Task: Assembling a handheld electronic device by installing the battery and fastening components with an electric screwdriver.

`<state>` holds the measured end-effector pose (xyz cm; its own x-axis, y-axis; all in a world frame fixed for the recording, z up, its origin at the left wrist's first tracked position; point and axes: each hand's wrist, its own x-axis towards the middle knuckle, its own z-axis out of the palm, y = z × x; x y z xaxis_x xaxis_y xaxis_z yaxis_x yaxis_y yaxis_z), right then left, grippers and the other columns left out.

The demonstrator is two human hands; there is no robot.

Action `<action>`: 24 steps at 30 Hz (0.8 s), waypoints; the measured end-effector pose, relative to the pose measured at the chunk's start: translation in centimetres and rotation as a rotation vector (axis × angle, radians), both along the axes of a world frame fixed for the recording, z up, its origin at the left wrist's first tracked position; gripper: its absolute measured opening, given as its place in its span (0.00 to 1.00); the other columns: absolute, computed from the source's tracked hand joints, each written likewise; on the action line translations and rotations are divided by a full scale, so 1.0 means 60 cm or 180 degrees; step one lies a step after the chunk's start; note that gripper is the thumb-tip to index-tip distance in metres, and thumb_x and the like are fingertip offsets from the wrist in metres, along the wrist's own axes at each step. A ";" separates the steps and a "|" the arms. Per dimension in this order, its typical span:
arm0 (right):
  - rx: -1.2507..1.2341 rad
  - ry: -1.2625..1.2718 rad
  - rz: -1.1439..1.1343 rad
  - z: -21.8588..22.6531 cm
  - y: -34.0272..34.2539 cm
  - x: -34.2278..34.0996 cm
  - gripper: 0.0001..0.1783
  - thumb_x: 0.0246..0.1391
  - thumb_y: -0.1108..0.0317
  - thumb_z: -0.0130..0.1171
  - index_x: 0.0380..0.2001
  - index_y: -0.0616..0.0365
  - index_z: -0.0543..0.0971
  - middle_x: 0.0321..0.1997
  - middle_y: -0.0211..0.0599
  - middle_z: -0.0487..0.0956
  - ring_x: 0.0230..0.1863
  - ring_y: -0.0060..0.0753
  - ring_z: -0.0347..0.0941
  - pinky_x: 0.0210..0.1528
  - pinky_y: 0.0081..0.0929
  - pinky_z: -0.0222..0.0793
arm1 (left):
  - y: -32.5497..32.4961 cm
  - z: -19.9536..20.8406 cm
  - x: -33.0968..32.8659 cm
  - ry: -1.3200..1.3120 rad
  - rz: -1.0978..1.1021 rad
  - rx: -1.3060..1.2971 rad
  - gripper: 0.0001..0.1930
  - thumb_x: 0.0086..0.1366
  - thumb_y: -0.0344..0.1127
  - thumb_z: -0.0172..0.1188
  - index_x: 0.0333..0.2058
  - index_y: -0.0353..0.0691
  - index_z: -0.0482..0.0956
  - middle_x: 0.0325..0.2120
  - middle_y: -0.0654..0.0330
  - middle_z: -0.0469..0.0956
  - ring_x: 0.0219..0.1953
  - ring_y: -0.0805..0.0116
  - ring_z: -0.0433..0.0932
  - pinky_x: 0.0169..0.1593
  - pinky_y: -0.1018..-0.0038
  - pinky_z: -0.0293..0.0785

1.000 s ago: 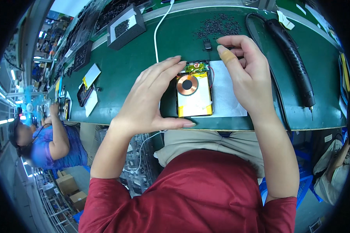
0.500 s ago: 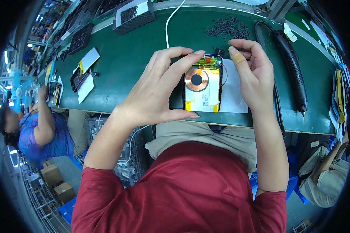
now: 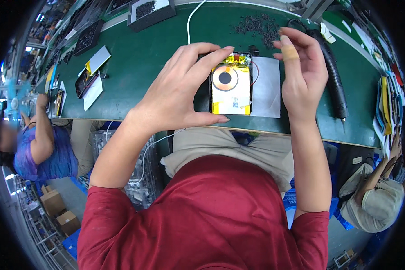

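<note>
An opened power bank [image 3: 231,96] lies on the bench with its inside facing up. A copper coil [image 3: 225,78] rests on its white battery, which has yellow tape at the edges. At the top end are a circuit board and a thin red wire looping out on the right. My left hand [image 3: 177,87] spans its left side, index finger at the top edge and thumb near the lower left corner. Raised to the right, my right hand [image 3: 303,74] has curled fingers and a tan wrap on the thumb. Any small thing in its pinch cannot be made out.
White paper [image 3: 267,87] lies under the power bank. Loose black screws [image 3: 258,24] are scattered beyond it. A black electric screwdriver [image 3: 335,78] lies to the right. Another opened housing [image 3: 83,83] sits left, and a co-worker [image 3: 45,146] sits further left.
My right hand has moved right and a little away from the power bank. My left hand stays at its left side. The whole view has shifted slightly.
</note>
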<state>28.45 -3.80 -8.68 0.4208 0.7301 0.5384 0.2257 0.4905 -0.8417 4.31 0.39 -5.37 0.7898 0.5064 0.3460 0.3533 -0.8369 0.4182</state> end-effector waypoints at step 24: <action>-0.1285 -0.2911 0.0067 0.028 -0.126 -0.076 0.34 0.42 0.69 0.72 0.54 0.62 0.71 0.74 0.70 0.57 0.56 0.66 0.73 0.56 0.50 0.71 | 0.205 0.037 0.072 -0.1557 0.0886 0.0411 0.19 0.64 0.44 0.71 0.47 0.37 0.85 0.42 0.54 0.84 0.46 0.62 0.83 0.52 0.69 0.76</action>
<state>23.89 -11.35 -7.00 -0.0467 0.9323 0.3588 0.8644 0.2177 -0.4532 8.64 12.72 -3.16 0.3653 0.6017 0.7103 0.3589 -0.7951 0.4889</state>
